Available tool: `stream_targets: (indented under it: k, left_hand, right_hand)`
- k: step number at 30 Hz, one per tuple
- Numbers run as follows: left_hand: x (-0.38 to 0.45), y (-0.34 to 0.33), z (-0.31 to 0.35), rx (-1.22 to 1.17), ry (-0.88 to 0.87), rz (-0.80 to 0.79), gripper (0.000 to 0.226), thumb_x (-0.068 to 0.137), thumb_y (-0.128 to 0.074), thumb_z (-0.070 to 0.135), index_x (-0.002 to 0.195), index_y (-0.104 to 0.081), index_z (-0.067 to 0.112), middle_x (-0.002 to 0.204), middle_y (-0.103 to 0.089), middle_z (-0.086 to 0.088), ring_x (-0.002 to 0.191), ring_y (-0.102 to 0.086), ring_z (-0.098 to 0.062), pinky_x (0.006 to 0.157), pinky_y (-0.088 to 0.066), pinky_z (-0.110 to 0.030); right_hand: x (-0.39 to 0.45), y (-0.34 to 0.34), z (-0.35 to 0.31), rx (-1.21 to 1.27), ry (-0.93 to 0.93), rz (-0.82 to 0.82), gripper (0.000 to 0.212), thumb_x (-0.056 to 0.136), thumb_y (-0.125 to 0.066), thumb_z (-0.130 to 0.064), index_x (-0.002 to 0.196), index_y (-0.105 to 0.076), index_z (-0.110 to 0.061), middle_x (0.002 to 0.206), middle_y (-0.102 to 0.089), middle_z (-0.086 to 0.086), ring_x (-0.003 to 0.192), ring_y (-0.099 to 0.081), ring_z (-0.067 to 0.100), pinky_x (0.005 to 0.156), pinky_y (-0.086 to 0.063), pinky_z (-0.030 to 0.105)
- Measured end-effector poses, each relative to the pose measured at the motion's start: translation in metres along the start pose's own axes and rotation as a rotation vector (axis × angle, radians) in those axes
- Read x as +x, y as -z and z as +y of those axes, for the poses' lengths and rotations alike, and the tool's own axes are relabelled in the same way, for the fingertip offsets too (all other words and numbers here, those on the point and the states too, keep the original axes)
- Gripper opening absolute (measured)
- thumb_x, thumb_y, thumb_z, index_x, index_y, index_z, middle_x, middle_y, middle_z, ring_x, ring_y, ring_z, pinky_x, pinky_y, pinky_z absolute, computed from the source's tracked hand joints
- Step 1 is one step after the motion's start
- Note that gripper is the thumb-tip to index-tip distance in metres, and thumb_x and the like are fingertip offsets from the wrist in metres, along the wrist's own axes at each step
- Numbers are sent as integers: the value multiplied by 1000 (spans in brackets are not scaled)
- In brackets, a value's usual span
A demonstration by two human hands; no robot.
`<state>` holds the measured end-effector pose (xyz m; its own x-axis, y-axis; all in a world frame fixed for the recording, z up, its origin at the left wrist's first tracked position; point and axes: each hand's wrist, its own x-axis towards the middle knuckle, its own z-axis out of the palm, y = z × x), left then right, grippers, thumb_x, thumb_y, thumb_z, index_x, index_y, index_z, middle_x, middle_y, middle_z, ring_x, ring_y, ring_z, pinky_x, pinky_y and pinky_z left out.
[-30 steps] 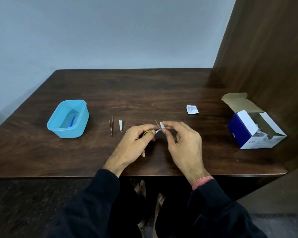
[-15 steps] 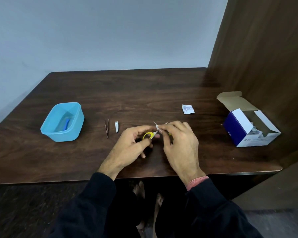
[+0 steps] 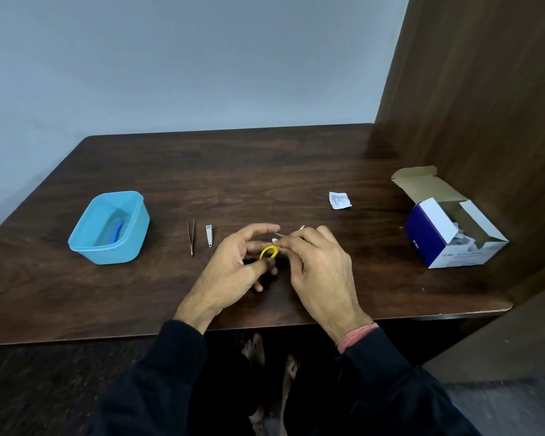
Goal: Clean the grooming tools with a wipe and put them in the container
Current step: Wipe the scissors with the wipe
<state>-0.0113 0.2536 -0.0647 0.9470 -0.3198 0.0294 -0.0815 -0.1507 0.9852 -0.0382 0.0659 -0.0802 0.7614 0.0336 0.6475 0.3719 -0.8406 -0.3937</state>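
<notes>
Small scissors with yellow handles [image 3: 268, 251] are held above the table's front middle. My left hand [image 3: 233, 265] grips a yellow handle ring with thumb and curled fingers. My right hand [image 3: 315, 265] pinches a small white wipe [image 3: 275, 240] against the blades, whose tips stick out past its fingers. Tweezers [image 3: 190, 236] and a nail clipper [image 3: 209, 236] lie side by side left of my hands. Further left stands a blue container [image 3: 88, 247] with a blue tool [image 3: 118, 236] inside.
A torn white wipe sachet [image 3: 339, 200] lies to the right of centre. An open blue and white box [image 3: 447, 243] sits near the right edge, beside a wooden wall panel [image 3: 485, 105]. The table's front edge [image 3: 107, 339] runs just under my wrists.
The scissors' yellow handle ring has come into full view as my left hand's index finger lifted off it. My right hand has slid the wipe along the blades.
</notes>
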Motion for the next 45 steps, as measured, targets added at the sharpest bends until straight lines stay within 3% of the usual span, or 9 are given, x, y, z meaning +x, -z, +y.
stream_targets:
  k: [10,22,28,31,37,42,45]
  left_hand:
    - [-1,-1,6,-62,1,53,40,112,-64,3,149,-62,18,118,-85,-6,82,-76,-18,53,-62,-28]
    - [-2,0,7,-77,6,45,37,116,-56,8,149,-64,21,119,-84,-5,85,-78,-20,60,-65,-31]
    - [-1,1,6,-127,16,52,42,116,-54,5,155,-59,22,115,-84,-9,82,-76,-20,56,-63,-30]
    - [-1,0,7,-117,13,39,44,116,-54,5,156,-58,22,120,-83,-8,83,-76,-19,57,-63,-30]
    - [-1,-1,7,-116,8,55,45,116,-53,4,157,-56,21,121,-84,-7,82,-75,-19,57,-63,-30]
    - [-2,-2,6,-82,-8,63,45,115,-58,7,158,-56,23,121,-84,-6,82,-74,-16,58,-62,-29]
    - [-2,-3,9,-71,-11,67,46,114,-60,8,157,-56,23,119,-84,-6,82,-75,-15,57,-62,-28]
  right_hand:
    - [2,-3,2,26,-115,50,10,98,-83,-23,106,-86,-27,100,-79,-15,90,-63,11,69,-57,31]
    - [6,-8,9,145,-226,23,12,93,-89,-23,101,-87,-31,94,-79,-16,79,-47,-2,75,-47,18]
    - [5,-5,8,180,-137,-28,13,95,-86,-22,105,-87,-30,98,-79,-15,83,-56,2,75,-53,23]
    - [7,-5,7,158,-191,-4,13,95,-86,-23,104,-87,-31,97,-78,-16,83,-53,-1,75,-53,23]
    - [5,-4,6,168,-109,-29,14,95,-85,-19,104,-86,-29,97,-77,-16,85,-49,-3,73,-49,20]
    - [1,-1,0,105,34,-34,15,98,-81,-13,104,-85,-26,102,-77,-16,90,-59,9,76,-54,23]
    - [3,0,0,75,-1,-10,13,100,-79,-16,106,-83,-27,105,-77,-16,92,-63,12,73,-58,31]
